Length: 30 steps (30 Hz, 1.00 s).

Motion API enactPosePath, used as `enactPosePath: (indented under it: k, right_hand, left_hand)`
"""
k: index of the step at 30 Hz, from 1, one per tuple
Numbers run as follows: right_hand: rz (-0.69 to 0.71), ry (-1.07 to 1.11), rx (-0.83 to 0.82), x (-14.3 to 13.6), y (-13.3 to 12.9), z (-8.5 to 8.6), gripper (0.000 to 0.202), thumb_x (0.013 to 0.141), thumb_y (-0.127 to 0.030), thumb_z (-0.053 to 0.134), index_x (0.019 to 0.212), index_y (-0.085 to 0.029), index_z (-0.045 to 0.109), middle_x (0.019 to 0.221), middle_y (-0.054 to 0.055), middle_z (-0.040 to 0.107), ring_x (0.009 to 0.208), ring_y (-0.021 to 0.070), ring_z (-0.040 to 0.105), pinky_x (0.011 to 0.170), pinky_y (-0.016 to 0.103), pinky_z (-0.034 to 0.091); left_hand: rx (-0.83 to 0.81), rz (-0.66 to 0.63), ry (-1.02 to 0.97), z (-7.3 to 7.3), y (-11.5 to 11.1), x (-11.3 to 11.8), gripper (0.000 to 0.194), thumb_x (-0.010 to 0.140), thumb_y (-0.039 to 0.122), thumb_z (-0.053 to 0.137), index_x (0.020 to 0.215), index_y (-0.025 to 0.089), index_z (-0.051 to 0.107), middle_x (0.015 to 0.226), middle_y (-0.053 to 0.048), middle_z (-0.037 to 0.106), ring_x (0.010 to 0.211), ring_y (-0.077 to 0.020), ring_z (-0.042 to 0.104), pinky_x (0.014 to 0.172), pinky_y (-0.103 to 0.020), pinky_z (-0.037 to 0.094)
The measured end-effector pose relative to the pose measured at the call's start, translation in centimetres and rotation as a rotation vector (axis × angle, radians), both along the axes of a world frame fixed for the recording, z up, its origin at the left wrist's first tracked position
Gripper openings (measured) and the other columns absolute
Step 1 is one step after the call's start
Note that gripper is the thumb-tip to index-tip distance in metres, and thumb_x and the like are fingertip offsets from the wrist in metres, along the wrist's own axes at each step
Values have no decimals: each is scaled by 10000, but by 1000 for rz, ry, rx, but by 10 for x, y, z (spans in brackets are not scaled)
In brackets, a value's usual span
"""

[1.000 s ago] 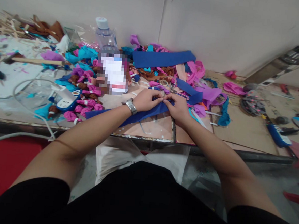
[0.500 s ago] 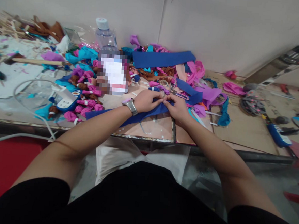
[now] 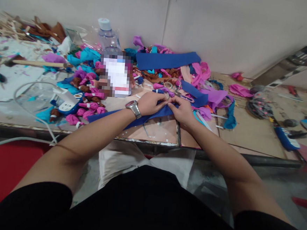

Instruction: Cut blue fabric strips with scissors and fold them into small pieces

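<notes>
A long dark blue strip of cloth point(image 3: 139, 121) lies along the table's front part, its upper end between my hands. My left hand point(image 3: 151, 103), with a metal watch on the wrist, pinches the strip's end. Facing it, my right hand point(image 3: 180, 109) pinches the same end, the fingertips of both hands nearly touching. What exactly lies between the fingertips is hidden. Just beyond my hands are small scissors point(image 3: 185, 98) and a roll of tape point(image 3: 168, 84). Another blue strip point(image 3: 167, 61) rests on the pile behind.
Knotted pink, brown and turquoise cloth pieces point(image 3: 88, 110) cover the table's left middle. Behind them stand a clear bottle point(image 3: 108, 38) and a lit phone point(image 3: 118, 75). A hammer point(image 3: 38, 63) lies left. Cardboard point(image 3: 249, 135) and a blue-white power strip point(image 3: 286, 139) are at right.
</notes>
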State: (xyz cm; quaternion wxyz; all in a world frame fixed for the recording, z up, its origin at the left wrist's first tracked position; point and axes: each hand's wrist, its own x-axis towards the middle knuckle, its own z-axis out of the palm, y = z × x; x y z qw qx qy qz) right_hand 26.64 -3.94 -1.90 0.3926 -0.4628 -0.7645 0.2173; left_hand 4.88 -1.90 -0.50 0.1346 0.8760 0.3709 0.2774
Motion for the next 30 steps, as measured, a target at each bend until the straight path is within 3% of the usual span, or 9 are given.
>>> enactPosePath:
  k: [12,30]
  right_hand:
    - [-3,-3,56,0,-1,0,171,922,-355,672,957,-206,748,953,62,793,903,254,710,860,394,523]
    - [-15,98,-50,-3,-3,2,163,869,-354,673,829,-202,715,818,30,743,777,205,640,758,344,490]
  left_hand:
    - [19,9,18,2,0,0,290,994,402,544,1016,210,760,950,-73,797,831,-244,695,758,-361,440]
    - [31,18,70,4,-3,1,311,1016,417,534,1048,226,777,978,-92,796,871,-265,698,790,-381,451]
